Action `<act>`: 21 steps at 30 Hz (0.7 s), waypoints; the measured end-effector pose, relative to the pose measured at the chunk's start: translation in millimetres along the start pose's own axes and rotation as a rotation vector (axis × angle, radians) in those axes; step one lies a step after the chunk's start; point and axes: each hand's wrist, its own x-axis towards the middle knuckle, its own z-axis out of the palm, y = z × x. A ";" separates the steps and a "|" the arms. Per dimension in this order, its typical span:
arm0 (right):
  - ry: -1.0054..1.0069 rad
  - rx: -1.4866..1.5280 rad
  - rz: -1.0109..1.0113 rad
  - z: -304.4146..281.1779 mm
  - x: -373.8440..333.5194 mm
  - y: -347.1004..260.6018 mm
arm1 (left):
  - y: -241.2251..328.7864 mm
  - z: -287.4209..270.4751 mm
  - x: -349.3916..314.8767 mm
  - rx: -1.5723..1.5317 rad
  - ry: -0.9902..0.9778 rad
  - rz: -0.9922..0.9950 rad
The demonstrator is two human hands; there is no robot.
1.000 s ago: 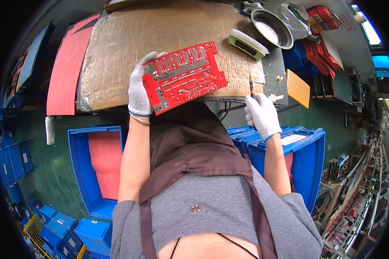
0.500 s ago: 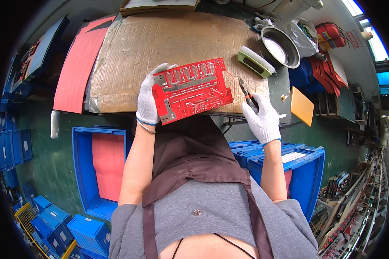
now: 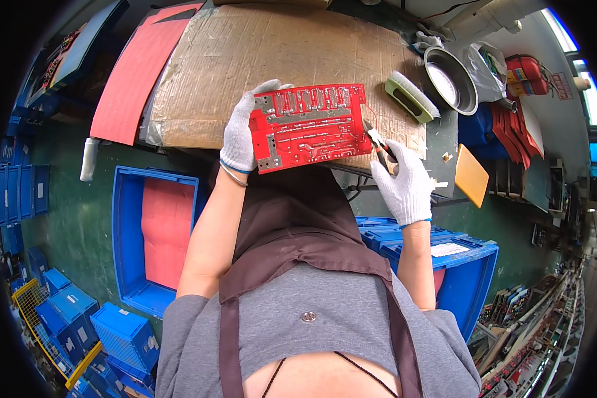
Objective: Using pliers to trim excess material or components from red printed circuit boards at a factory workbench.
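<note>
Head: board (image 3: 312, 125) in left fingers (image 3: 268, 86).

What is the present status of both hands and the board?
Left hand holds red circuit board by its left side. Right hand holds pliers, tips close to board's right edge. Brush beyond pliers, not touching.
</note>
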 end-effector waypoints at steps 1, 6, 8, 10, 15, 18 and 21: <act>0.021 -0.060 -0.043 -0.4 -1.5 -2.7 | 0.0 -0.3 -0.3 0.010 0.002 0.002; 0.024 -0.100 -0.123 1.3 -4.5 -19.4 | 0.1 1.6 -2.0 -0.002 -0.007 -0.007; 0.008 -0.208 -0.134 1.9 -4.0 -22.9 | -0.3 1.4 -1.8 0.008 0.007 -0.002; -0.004 -0.221 -0.108 -0.1 -1.2 -22.3 | -0.3 0.1 -1.1 -0.005 0.001 -0.008; 0.052 -0.277 -0.085 3.2 1.3 -10.9 | -0.5 -0.6 -0.3 -0.010 -0.003 -0.008; 0.056 -0.286 -0.116 3.7 2.4 -18.3 | 0.0 -0.6 -0.7 -0.010 -0.004 -0.018; 0.051 -0.307 -0.095 10.1 3.2 -13.4 | 0.4 0.8 -1.0 0.004 0.009 -0.013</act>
